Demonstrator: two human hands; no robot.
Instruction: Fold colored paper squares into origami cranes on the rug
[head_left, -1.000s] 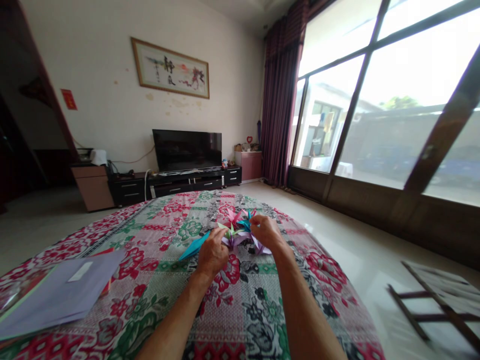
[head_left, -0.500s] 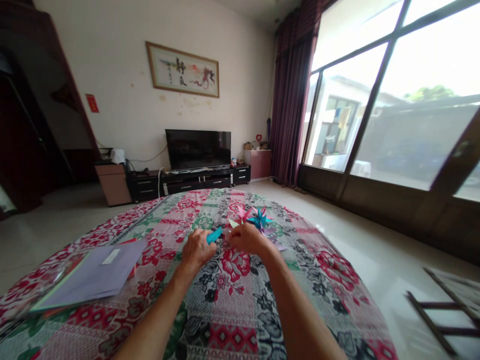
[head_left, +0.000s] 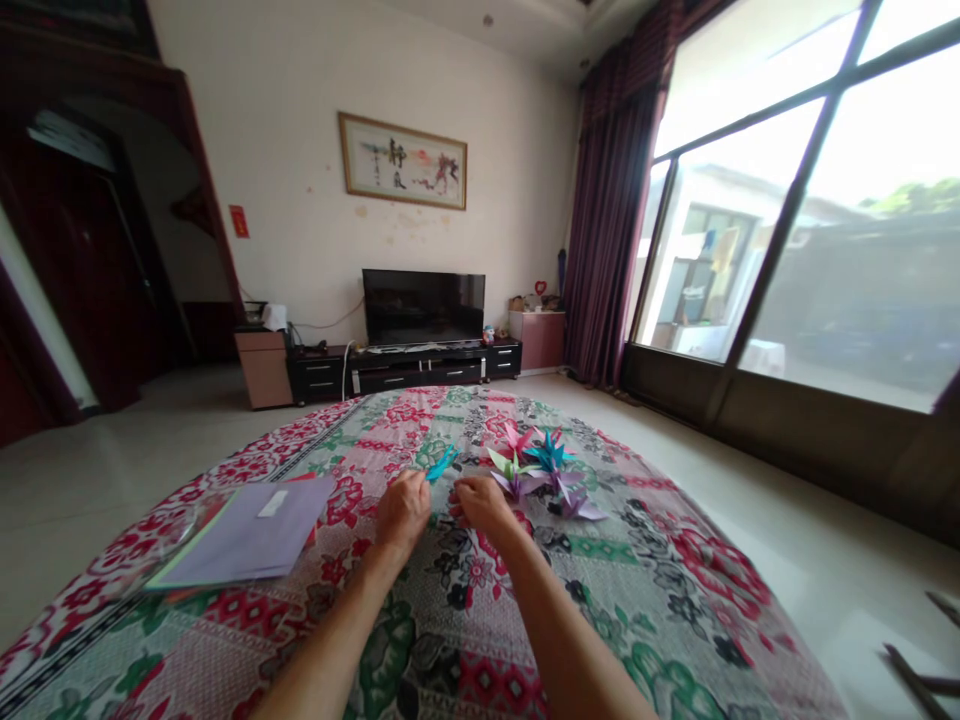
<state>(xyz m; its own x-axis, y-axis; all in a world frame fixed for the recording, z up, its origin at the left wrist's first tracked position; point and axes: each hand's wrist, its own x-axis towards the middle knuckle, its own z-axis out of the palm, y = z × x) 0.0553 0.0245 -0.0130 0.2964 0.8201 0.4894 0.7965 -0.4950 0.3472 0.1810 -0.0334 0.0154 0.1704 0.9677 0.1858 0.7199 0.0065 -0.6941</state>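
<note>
Pinched in my left hand (head_left: 405, 505) is a piece of folded blue paper (head_left: 441, 464), its narrow points sticking out past the fingertips, above the table. My right hand (head_left: 480, 502) is just to the right of it, fingers curled together; whether something is between them is hidden. A small gap separates the two hands. Beyond my right hand stands a group of folded paper cranes: a blue crane (head_left: 550, 453), a pink crane (head_left: 517, 438), a green crane (head_left: 510, 466) and a purple crane (head_left: 581, 507) among several.
A patterned cloth covers the round table (head_left: 615, 600). On its left lies a stack of coloured paper sheets (head_left: 251, 530) with a purple sheet on top. Past the far edge are a television (head_left: 424, 307) and low cabinets (head_left: 322, 375). A dark wooden stool (head_left: 919, 680) shows at lower right.
The view has swung left. My right hand has drawn back from the cranes, uncovering more of them. The blue paper now shows thin, spread points instead of a broader shape.
</note>
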